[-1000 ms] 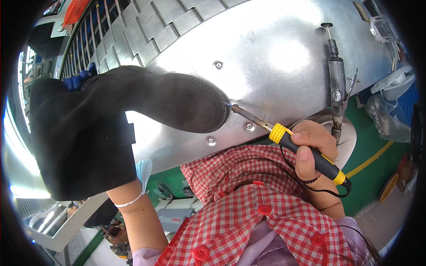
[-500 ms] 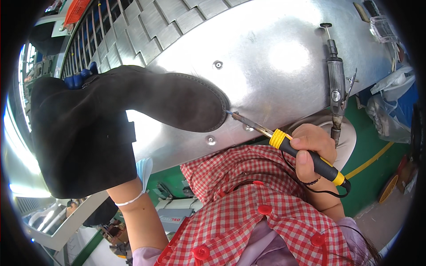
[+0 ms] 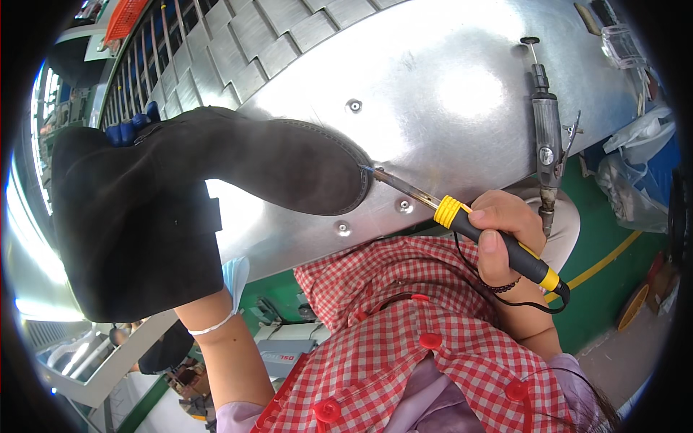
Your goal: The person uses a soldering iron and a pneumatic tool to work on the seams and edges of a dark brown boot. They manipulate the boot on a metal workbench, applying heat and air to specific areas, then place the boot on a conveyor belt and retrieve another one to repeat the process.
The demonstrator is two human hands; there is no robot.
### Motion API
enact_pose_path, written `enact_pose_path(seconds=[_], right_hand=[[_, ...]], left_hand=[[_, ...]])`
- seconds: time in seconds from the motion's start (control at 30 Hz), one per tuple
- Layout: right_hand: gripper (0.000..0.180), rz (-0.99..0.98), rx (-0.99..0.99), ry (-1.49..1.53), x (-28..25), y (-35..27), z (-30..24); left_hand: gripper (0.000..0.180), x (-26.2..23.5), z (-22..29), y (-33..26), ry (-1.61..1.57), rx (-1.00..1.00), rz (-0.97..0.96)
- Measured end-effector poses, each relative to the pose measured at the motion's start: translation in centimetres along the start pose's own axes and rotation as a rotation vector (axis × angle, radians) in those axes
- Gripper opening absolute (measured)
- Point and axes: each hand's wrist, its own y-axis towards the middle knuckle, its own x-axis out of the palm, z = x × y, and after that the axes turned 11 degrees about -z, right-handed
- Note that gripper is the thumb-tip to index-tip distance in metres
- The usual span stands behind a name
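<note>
A dark brown boot (image 3: 289, 169) lies sideways over the metal table, its toe to the right and its wide shaft to the lower left. My left forearm goes behind the shaft. Blue-covered fingers of my left hand (image 3: 126, 132) curl over the boot's far edge, and the rest of that hand is hidden. My right hand (image 3: 509, 231) is closed round the black and yellow handle of a corded soldering iron (image 3: 449, 213). Its thin metal tip meets the stitched rim at the toe, with a bluish glint there.
A pneumatic grinder (image 3: 548, 130) lies at the right of the metal table (image 3: 433, 137). Overlapping metal conveyor plates (image 3: 253, 43) run along the far left. Plastic bags (image 3: 632, 177) hang at the far right. A blue face mask (image 3: 234, 281) dangles at my left wrist.
The soldering iron's tip has shifted slightly away from me along the toe rim, and my right hand has moved a little with it. The boot stays almost still.
</note>
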Motion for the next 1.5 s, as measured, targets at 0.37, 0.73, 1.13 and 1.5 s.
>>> enact_pose_path(seconds=[0.37,0.73,1.13,1.5], right_hand=[[0.017,-0.032,-0.114,0.040,-1.0,-0.9,-1.1],[0.030,-0.012,-0.049,-0.092,-1.3,-1.8,-2.8],[0.039,-0.070,-0.126,-0.382,-2.8,-1.6,-8.7],[0.048,-0.139,-0.309,-0.347,2.0,3.4,-15.1]], left_hand=[[0.031,-0.7,-0.1,-0.4,-0.002,-0.022,-0.044],[0.031,-2.1,-0.1,-0.8,-0.041,-0.018,-0.045],[0.031,-3.7,-5.8,-2.3,-0.137,0.287,-0.158],[0.038,-17.5,5.1,-9.8,-0.950,-0.220,0.121]])
